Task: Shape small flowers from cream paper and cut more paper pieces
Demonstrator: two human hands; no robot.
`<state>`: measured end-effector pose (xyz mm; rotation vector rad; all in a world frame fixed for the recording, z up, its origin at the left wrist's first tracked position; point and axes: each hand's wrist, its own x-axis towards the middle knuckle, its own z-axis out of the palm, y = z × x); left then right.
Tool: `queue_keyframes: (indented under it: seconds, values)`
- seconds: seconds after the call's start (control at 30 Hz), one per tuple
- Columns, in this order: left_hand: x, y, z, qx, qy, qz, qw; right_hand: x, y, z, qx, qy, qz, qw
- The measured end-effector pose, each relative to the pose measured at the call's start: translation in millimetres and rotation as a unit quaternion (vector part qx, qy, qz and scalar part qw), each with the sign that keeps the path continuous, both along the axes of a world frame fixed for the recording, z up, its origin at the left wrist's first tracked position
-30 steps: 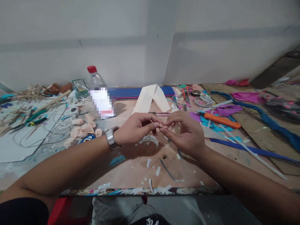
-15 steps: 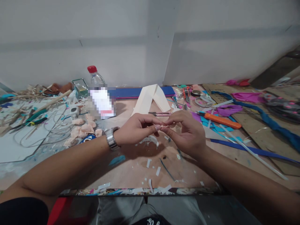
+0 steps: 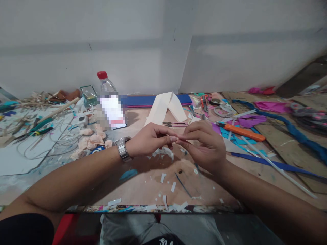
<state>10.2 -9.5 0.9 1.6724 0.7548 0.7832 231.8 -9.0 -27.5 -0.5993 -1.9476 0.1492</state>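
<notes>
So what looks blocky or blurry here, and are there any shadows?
In the head view, square blocks blur the bright screen and part of the bottle; soft shadows fall on the table below the left hand and right hand.

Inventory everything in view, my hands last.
Plastic bottle: 1, clear, back left
Bright rectangular screen: 1, white, before bottle
Folded strip: 1, cream, back centre
Slim metal snips: 1, pink, centre
Plastic box cutter: 1, orange, right
Crumpled pieces: several, peach, left
Metal pliers: 1, green handles, left
Twisted strip: 1, blue, right
Loose scraps: uncounted, mixed colours, across table
Tiny piece: 1, pale, at fingertips
Metal wristwatch: 1, silver, worn left
Left hand: 1, bare, centre
Right hand: 1, bare, centre
</notes>
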Motion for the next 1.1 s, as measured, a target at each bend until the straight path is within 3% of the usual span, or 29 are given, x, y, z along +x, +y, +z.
queue_keyframes:
  seconds: [0.33, 0.57, 0.83, 1.1]
  values:
    - [2, 1, -7.9, 0.028, -0.009, 0.054, 0.998, -1, 1, 0.7, 0.008, -0.005, 0.002, 1.000]
    - [0, -1, -11.4, 0.073, -0.010, 0.030, 0.997, -2, -1, 2.3, -0.004, -0.001, 0.000, 1.000]
    - [2, -3, -10.0, 0.166, 0.017, 0.047, 0.985, -2, 0, 3.2, -0.028, 0.004, -0.004, 1.000]
    - [1, -4, -4.6, 0.185, 0.006, 0.024, 0.983, -3, -1, 3.9, -0.015, -0.009, -0.020, 1.000]
